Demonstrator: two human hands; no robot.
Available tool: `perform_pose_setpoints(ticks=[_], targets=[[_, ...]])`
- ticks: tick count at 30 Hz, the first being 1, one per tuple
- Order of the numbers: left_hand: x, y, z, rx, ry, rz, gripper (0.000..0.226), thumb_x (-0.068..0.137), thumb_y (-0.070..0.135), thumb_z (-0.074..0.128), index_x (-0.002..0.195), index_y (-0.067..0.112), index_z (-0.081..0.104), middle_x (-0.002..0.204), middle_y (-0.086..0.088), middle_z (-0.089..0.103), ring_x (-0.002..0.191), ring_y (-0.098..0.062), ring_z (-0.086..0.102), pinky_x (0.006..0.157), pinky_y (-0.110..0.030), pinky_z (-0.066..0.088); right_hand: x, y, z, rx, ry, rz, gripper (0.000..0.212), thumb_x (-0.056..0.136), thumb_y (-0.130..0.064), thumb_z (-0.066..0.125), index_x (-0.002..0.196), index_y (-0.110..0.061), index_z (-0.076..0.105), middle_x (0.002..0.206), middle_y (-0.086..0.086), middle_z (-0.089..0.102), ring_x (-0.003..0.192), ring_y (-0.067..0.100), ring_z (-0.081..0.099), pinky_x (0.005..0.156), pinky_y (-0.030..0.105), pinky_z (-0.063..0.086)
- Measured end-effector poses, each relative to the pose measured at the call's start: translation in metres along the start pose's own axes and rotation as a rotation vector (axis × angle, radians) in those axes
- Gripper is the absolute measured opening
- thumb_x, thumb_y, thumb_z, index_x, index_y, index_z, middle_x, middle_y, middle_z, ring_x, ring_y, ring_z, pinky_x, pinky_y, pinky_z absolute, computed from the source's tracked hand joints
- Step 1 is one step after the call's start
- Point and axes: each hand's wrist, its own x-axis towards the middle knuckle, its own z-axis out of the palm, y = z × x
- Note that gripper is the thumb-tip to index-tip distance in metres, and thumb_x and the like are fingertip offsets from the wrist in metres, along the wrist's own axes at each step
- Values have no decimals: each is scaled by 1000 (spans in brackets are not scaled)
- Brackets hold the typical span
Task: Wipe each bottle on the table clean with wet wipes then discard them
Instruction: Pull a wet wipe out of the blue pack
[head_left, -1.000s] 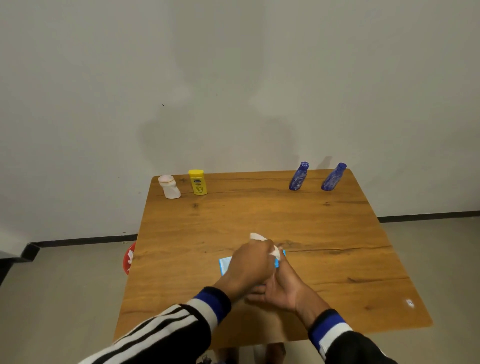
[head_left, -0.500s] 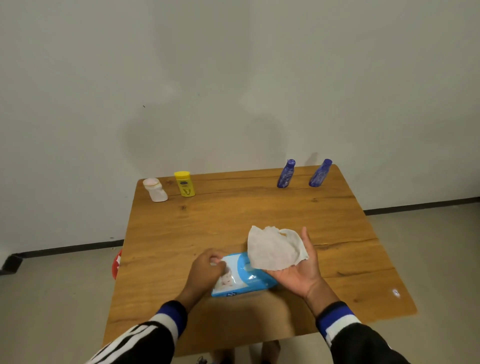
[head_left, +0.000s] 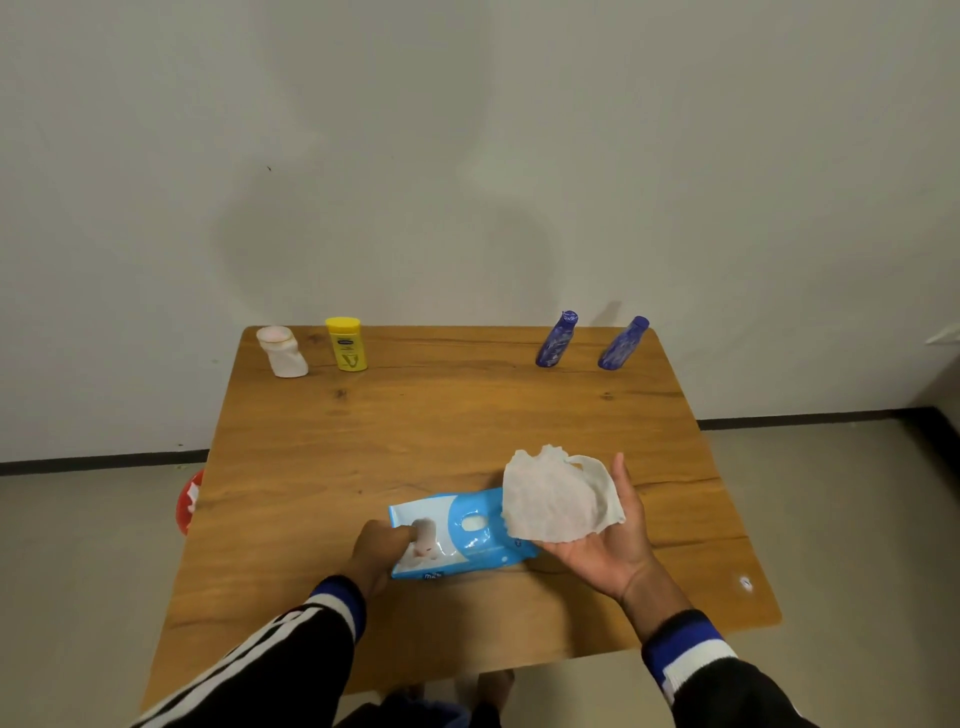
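Four bottles stand along the far edge of the wooden table (head_left: 441, 431): a white bottle (head_left: 283, 353) and a yellow bottle (head_left: 347, 345) at the left, two dark blue bottles (head_left: 556, 343) (head_left: 621, 345) at the right. A blue wet wipes pack (head_left: 467, 540) lies near the front middle, its flap open. My left hand (head_left: 379, 548) holds the pack's left end with curled fingers. My right hand (head_left: 602, 545) is palm up just right of the pack, and a crumpled white wipe (head_left: 556, 499) lies over its fingers.
A red bin (head_left: 188, 501) shows on the floor past the table's left edge. A plain wall stands right behind the table. A small white speck (head_left: 746, 583) lies near the front right corner.
The wipe came out of the pack in my right hand, which turned palm up to the right. My left hand slid to the pack's left end.
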Motion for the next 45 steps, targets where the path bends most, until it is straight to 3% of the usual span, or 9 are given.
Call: perform_pose_setpoints(ticks=[6,14,21,24,27,30,34,40,45], targets=[[10,-9,10,-124,13,-12,23,89,-10,62,111,-14,65,102,-25,68,88,-35,66,66,-37,55,-5,2,-1,-78,43,5,88,82,-74,58,148,-17,43,155,15,39,143,36,34,118,54,23],[-5,-23,-12,-449,-46,50,17,99,3,56,114,0,65,96,-14,74,70,-24,73,60,-34,61,10,5,9,-142,48,57,85,82,-74,57,144,-16,49,153,17,41,141,38,37,115,57,28],[-31,-56,-84,-919,227,122,23,102,3,49,124,2,59,115,-19,66,91,-29,68,69,-40,63,43,18,28,-217,-1,205,85,81,-74,58,142,-15,52,153,16,41,142,37,37,116,58,26],[-46,-79,-120,-1057,344,112,14,102,4,52,109,2,63,116,-17,65,92,-29,66,63,-37,63,56,27,39,-234,-37,271,86,81,-74,59,142,-14,52,153,17,41,141,37,37,116,58,25],[-57,-95,-146,-1195,448,108,22,103,7,49,124,6,58,127,-16,60,95,-26,66,72,-38,63,66,37,51,-263,-63,323,87,80,-75,58,143,-15,51,153,17,40,142,38,36,117,58,23],[-65,-105,-157,-1275,494,96,17,104,9,49,114,9,62,127,-16,61,93,-25,66,68,-37,61,74,42,60,-280,-81,350,88,81,-75,58,144,-15,49,154,17,39,142,38,35,117,58,22],[-65,-116,-157,-1267,496,57,35,104,14,50,138,8,52,129,-16,62,94,-25,66,74,-38,61,79,44,66,-301,-81,357,88,81,-75,58,145,-16,48,154,16,39,143,38,34,117,58,21],[-73,-126,-149,-860,417,-198,23,97,21,61,119,15,57,101,-10,69,85,-25,66,78,-36,53,78,40,60,-315,-71,323,89,81,-73,60,149,-18,43,154,17,39,142,38,35,115,58,27],[-74,-140,-162,-603,650,-301,40,92,14,61,129,2,52,111,-16,60,91,-30,59,77,-40,49,77,41,58,-282,-71,305,88,81,-72,62,148,-18,44,154,17,39,142,38,35,114,59,28]])
